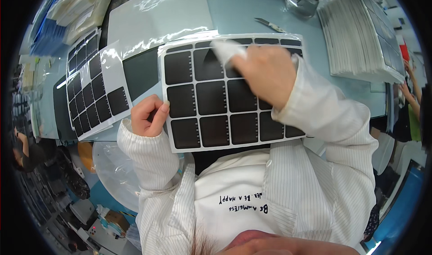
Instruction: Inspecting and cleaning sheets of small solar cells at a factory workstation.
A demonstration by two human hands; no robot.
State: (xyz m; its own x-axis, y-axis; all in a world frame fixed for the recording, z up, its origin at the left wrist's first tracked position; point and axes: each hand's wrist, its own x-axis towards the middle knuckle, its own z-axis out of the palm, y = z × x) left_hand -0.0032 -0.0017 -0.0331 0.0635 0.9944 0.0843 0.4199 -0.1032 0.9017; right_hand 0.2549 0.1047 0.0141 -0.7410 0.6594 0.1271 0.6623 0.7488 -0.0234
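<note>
A white sheet of black rounded-square labels (213,99) lies in front of me, its near edge reaching past the table edge. My left hand (149,115) is closed on the sheet's left edge, thumb on top and fingers curled. Over the upper middle of the sheet is my right hand (270,72), closed round a white wipe (228,51). The wipe is smeared by motion and appears to be on the labels of the upper rows. My right hand and sleeve cover some labels on the right side.
More label sheets (96,90) lie at the left. Behind are a clear plastic sheet (159,16), a utility knife (271,25) and a glass bottle (303,2). A tall stack of sheets (355,34) stands right, stacked packets (76,12) far left. Other people work at both sides.
</note>
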